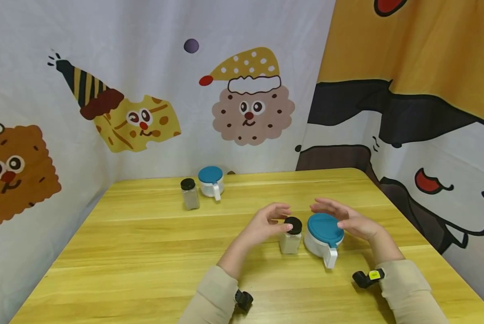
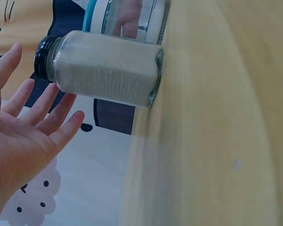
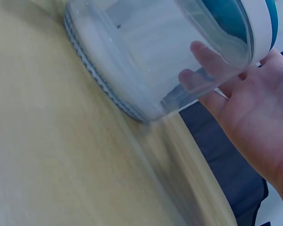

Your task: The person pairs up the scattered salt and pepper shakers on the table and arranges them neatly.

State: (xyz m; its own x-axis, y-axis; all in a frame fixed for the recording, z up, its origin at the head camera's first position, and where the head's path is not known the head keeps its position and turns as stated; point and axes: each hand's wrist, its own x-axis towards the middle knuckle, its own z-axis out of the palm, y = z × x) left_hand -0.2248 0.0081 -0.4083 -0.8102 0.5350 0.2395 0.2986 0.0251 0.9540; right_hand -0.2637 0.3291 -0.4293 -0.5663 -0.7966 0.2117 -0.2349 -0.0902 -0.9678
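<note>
A square glass spice jar (image 1: 290, 243) with a black cap stands upright on the table, holding a pale powder. My left hand (image 1: 264, 225) is at its left side, fingers spread and loosely bent, thumb by the cap. In the left wrist view, the palm (image 2: 19, 146) faces the jar with a gap. Just right of it stands a round clear seasoning jar (image 1: 316, 246) with a blue lid (image 1: 325, 228) and white handle (image 1: 330, 257); some white contents show at its bottom. My right hand (image 1: 353, 220) is beside this jar, fingers relaxed behind it, thumb near the lid's edge.
Toward the back left stand another black-capped spice jar (image 1: 191, 198) and another blue-lidded seasoning jar (image 1: 211, 180). A printed curtain (image 1: 152, 54) hangs behind the wooden table (image 1: 144, 261). Small black cameras are strapped at both sleeves.
</note>
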